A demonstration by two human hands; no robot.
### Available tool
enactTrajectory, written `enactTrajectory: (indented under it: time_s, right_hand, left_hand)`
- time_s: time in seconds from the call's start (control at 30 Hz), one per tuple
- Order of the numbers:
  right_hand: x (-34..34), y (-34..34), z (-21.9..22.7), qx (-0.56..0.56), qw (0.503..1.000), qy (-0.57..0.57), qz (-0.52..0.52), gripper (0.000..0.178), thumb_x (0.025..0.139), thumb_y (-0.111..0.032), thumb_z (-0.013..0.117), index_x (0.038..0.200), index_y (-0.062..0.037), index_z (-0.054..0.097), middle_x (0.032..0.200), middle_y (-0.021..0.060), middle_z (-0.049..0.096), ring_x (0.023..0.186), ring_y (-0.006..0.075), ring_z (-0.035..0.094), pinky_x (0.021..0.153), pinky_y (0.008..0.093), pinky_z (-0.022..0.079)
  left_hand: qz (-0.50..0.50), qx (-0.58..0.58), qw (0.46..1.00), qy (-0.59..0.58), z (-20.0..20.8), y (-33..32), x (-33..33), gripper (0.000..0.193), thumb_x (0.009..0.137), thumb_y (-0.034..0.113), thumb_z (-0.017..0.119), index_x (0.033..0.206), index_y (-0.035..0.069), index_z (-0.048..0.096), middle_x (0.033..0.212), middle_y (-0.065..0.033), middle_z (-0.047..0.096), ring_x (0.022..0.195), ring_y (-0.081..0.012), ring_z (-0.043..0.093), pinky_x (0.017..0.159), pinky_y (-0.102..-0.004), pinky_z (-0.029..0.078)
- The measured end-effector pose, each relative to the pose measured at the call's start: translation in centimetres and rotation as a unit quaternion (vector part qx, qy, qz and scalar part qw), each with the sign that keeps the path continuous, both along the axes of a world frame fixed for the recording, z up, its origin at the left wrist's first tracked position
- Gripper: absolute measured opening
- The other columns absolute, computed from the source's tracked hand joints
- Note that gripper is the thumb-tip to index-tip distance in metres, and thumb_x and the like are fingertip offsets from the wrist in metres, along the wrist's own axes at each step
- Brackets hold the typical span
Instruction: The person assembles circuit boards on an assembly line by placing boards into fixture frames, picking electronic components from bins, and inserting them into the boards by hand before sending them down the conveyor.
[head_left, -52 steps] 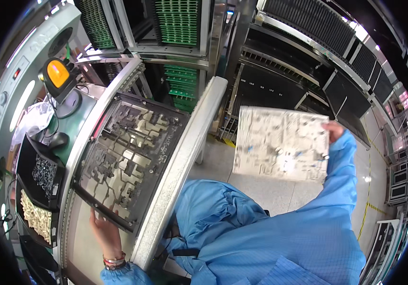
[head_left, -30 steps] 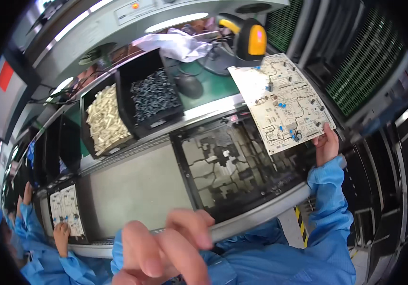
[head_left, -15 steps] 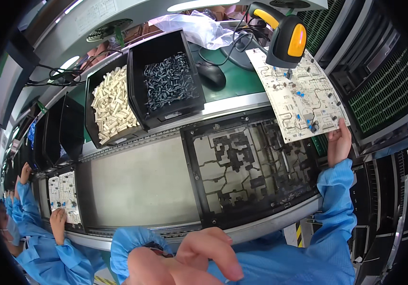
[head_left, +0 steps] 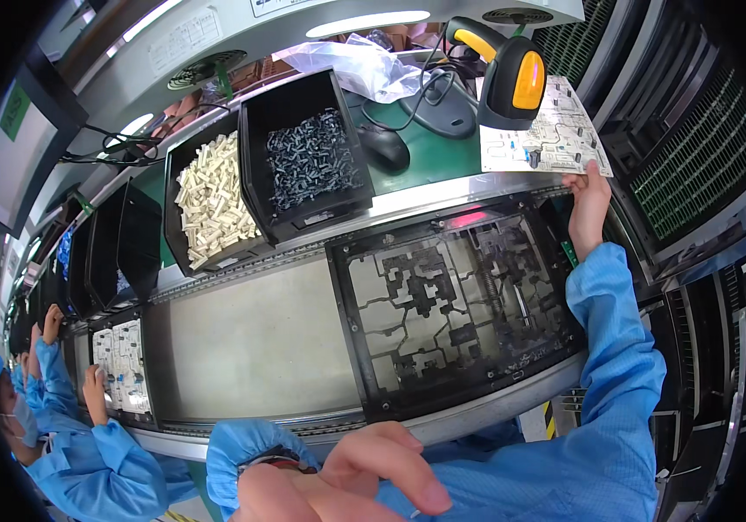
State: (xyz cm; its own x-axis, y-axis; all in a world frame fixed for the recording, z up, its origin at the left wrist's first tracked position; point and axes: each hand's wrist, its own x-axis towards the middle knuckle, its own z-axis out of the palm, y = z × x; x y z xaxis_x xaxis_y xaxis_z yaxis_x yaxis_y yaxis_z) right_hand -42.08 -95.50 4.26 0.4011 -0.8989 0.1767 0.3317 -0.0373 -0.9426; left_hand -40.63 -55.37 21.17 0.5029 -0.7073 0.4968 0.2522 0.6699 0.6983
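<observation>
At the far right, my right hand (head_left: 590, 204) grips the near right corner of a white circuit board (head_left: 564, 130) with small black and blue components. The board is tilted, and a black and yellow barcode scanner (head_left: 512, 83) on a stand covers part of it. My left hand (head_left: 347, 483) hangs close at the bottom, fingers loosely bent and apart, with nothing visible in them. Between my hands and the bins lies a black fixture frame (head_left: 357, 348) with cut-out openings, on the conveyor line. A red light patch (head_left: 469, 217) falls on its far edge.
Black bins hold cream connectors (head_left: 216, 200) and small dark parts (head_left: 312, 157). A black mouse (head_left: 383, 148) lies beside them. At left, a co-worker in blue (head_left: 95, 461) has a hand at another circuit board (head_left: 121, 365). Green-slotted racks (head_left: 686, 165) stand at right.
My right hand has moved away from me with the circuit board, bringing it farther under the scanner. A red light patch now shows on the fixture. My left hand has barely moved.
</observation>
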Motion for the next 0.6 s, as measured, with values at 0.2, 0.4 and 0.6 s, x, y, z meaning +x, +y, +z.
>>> enactTrajectory:
  time_s: [0.2,0.4,0.6]
  right_hand:
    - [-1.4,-0.6,-0.5,0.006,1.0,0.025,-0.001,0.033,0.099,-0.026,0.039,0.098,0.0031,0.055,0.08,0.0068,0.061,0.066,0.0116,0.052,0.068,0.026,0.042]
    - [-5.3,0.5,1.1,0.034,0.999,0.018,0.007,0.03,0.095,-0.025,0.049,0.103,0.0032,0.056,0.089,0.0081,0.062,0.068,0.0129,0.053,0.065,0.026,0.042]
    - [-17.1,-1.0,2.6,0.119,0.993,-0.001,-0.013,0.042,0.093,-0.03,0.048,0.123,-0.0004,0.05,0.12,0.0085,0.057,0.105,0.0175,0.057,0.087,0.029,0.044]
  left_hand:
    - [-0.031,0.027,0.997,-0.069,0.3,0.4,0.7,0.029,0.091,0.038,0.041,0.115,0.022,0.038,0.086,-0.0053,0.067,0.11,-0.0306,0.038,0.099,-0.0464,0.015]
    - [0.063,0.11,0.959,-0.253,-1.1,1.3,3.4,0.044,0.09,0.039,0.042,0.124,0.011,0.036,0.094,-0.0141,0.064,0.108,-0.0308,0.045,0.101,-0.0416,0.02]
    - [0.315,0.556,0.618,-0.457,-9.5,2.5,7.4,0.054,0.09,0.025,0.048,0.137,0.003,0.031,0.092,-0.0152,0.063,0.09,-0.0333,0.057,0.082,-0.0428,0.041]
